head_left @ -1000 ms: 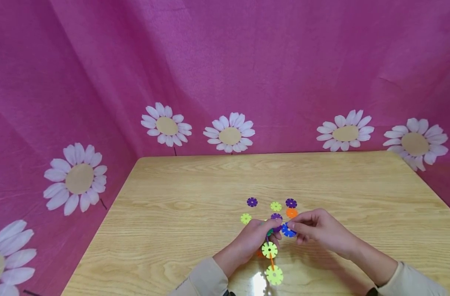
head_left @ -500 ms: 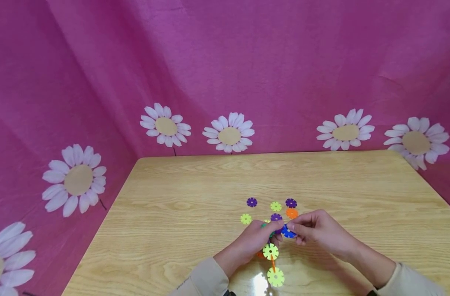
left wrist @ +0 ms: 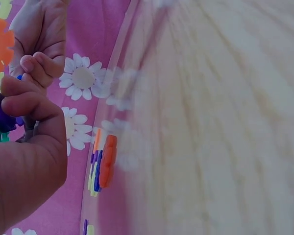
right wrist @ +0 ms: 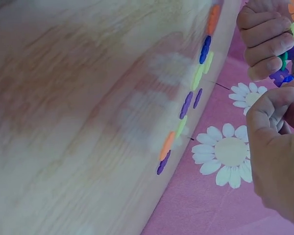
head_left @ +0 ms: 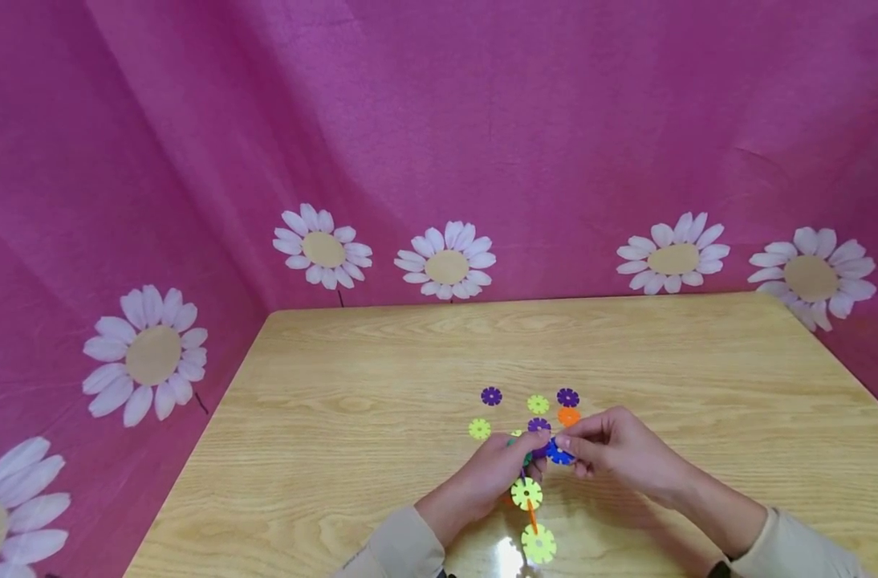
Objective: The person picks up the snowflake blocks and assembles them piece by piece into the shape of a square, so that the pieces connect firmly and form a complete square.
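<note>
My left hand (head_left: pixel 485 472) grips a chain of slotted plastic snowflake discs, its thumb on top. A purple disc (left wrist: pixel 5 117) and a green disc (left wrist: pixel 2 136) show at its fingers in the left wrist view. Toward me hang a yellow disc (head_left: pixel 526 493), an orange one seen edge-on (head_left: pixel 531 516) and a second yellow one at the end (head_left: pixel 538 545). Between thumb and forefinger my right hand (head_left: pixel 623 453) pinches a blue disc (head_left: pixel 560 453). Its edge meets the purple disc (right wrist: pixel 279 77) at the left fingertips; the slots there are mostly hidden by fingers.
Loose discs lie flat on the wooden table (head_left: pixel 352 385) just beyond the hands, among them a purple one (head_left: pixel 492 396), a yellow one (head_left: pixel 479 429) and an orange one (head_left: pixel 569 417). A pink curtain with daisies (head_left: pixel 446 266) hangs behind and left of the table.
The right hand and the blue disc have shifted slightly left, closer to the left hand. The hanging yellow discs sit a little lower. Both grips stay the same.
</note>
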Demonstrator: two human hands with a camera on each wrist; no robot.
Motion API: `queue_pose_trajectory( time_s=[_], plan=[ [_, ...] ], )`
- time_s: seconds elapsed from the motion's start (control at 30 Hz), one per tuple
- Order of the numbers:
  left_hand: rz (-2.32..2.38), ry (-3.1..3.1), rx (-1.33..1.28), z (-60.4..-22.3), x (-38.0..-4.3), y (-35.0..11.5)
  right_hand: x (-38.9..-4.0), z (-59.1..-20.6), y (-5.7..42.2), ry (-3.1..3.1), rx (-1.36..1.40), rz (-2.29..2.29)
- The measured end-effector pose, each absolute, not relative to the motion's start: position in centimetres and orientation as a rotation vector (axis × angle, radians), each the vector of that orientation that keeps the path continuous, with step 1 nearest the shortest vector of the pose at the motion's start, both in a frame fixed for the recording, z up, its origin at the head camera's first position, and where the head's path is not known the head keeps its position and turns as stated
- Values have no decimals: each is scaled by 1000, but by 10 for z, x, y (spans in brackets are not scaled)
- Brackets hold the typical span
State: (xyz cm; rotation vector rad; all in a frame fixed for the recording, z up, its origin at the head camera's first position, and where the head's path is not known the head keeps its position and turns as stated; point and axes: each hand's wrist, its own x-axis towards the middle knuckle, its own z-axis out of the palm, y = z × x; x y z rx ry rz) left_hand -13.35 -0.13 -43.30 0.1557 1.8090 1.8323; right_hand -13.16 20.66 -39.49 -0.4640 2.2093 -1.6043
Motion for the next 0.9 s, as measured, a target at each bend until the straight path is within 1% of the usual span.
queue_pose_trajectory(
  time_s=[0.53,0.7,0.9],
  plan=[
    [1844,1772,268,-428,-129,-7,-129,-386,203,2229,-496,-1540],
    [1844,1672,346,-431,-130,-13,-127,-386,201,2177,-547,-1560],
    [1787,1563,404,-425,-131,-22,-126,-386,201,2193,-545,-1549]
  ],
)
